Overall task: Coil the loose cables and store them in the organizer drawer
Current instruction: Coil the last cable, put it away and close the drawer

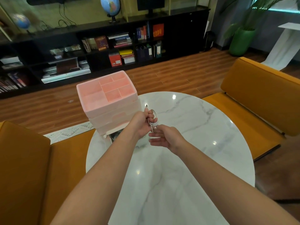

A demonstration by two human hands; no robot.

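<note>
A thin white cable is looped around the fingers of my left hand, which grips it above the table; its dark plug end sticks up past my fingertips. Just below and to the right, my right hand has its fingers straight and touches the hanging end of the cable. The pink organizer, with open compartments on top and stacked drawers below, stands at the table's left rear, directly left of my hands. Its bottom drawer looks pulled out a little.
The round white marble table spreads under my arms. Orange seats stand at the left and at the right. A dark bookshelf runs along the far wall, and a green planter stands at the right rear.
</note>
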